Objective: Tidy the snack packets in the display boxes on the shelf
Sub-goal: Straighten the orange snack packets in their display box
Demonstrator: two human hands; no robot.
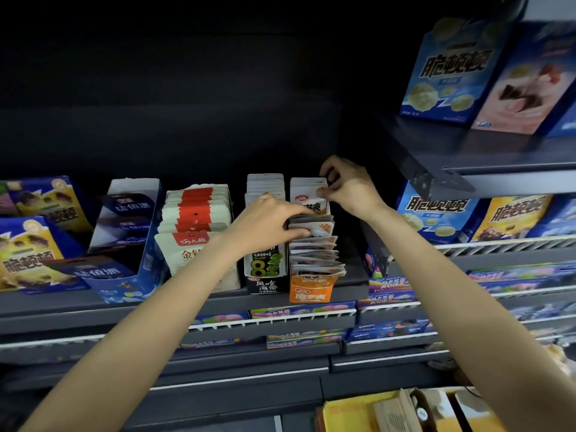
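The left hand (268,222) hides the black box (266,275) top; its print seems blurred

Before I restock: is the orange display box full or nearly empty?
Full: packets fill the orange display box from front to back, where both hands are working.

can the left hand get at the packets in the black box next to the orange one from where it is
Probably yes. The left hand hangs right above the black box, fingers reaching across to packets in the orange box. The black box's packets stand open at the top with nothing over them.
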